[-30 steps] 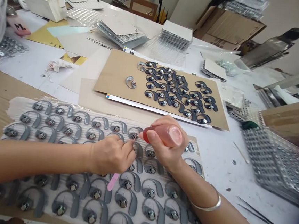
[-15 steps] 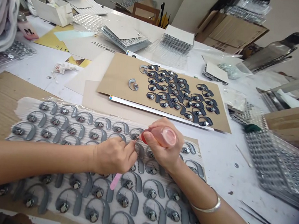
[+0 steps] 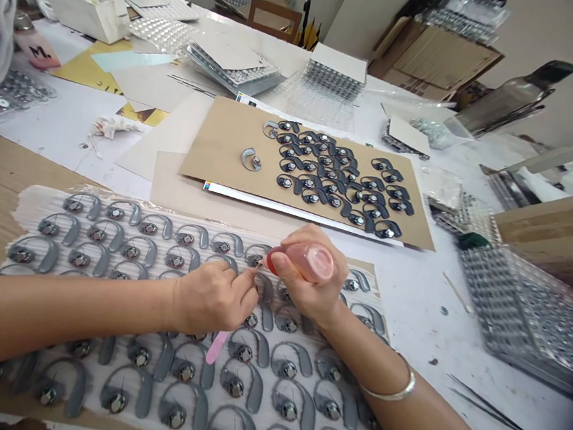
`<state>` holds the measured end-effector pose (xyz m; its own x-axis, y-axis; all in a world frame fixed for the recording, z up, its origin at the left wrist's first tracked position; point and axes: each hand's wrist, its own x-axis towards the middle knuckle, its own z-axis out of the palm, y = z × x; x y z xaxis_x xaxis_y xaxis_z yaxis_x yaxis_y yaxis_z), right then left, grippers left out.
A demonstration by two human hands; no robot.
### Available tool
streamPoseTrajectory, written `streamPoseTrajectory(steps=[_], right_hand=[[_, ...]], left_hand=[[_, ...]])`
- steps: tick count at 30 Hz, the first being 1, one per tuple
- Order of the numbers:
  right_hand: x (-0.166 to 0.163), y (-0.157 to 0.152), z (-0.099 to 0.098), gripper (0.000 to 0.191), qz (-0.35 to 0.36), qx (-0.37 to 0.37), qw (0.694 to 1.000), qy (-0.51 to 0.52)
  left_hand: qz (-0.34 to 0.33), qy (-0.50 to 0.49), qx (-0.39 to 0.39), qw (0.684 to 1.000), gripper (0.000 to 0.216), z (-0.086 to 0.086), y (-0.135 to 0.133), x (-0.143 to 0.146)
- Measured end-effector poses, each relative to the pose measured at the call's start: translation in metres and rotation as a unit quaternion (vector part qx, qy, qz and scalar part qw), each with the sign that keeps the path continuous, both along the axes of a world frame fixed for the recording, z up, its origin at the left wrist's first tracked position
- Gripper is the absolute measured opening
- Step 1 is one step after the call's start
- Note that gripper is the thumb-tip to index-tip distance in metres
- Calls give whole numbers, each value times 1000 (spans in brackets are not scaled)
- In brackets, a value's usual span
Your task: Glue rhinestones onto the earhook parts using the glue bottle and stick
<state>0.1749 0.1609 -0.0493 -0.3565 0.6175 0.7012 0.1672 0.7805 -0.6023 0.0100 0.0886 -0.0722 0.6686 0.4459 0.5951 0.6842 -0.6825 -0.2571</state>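
Observation:
My right hand [image 3: 312, 294] is wrapped round a small pinkish squeeze bottle [image 3: 307, 260] with a red cap end, its tip pointing left at a grey ear-hook earphone piece [image 3: 254, 255]. Fingers curled, my left hand [image 3: 219, 295] grips a pink stick [image 3: 217, 347], whose flat end shows below the fist. The fingertips of that hand meet the bottle's tip at the same piece. Rows of grey ear-hook pieces [image 3: 289, 370] lie on a pale ribbed sheet [image 3: 31, 203] under both hands, each with a round metallic part. My forearms cover some of them.
Beyond the sheet, a brown board [image 3: 207, 141] carries many black ear-hook pieces [image 3: 330, 172]. Tweezers [image 3: 495, 410] lie at the right, near stacked clear trays [image 3: 514, 308]. A pink bottle marked M [image 3: 35, 46] and a white box [image 3: 86, 10] stand at the back left.
The whole scene has shifted slightly left in view. Both hands keep nearly the same pose, with the bottle tip still at the same grey ear-hook piece.

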Motion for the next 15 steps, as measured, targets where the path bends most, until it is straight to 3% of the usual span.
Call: streamPoseTrajectory(steps=[15], right_hand=[[-1,0,-1,12,-10,0,1000,19]], left_hand=[[-19,-9,-14,1000,8,2,2,-3]])
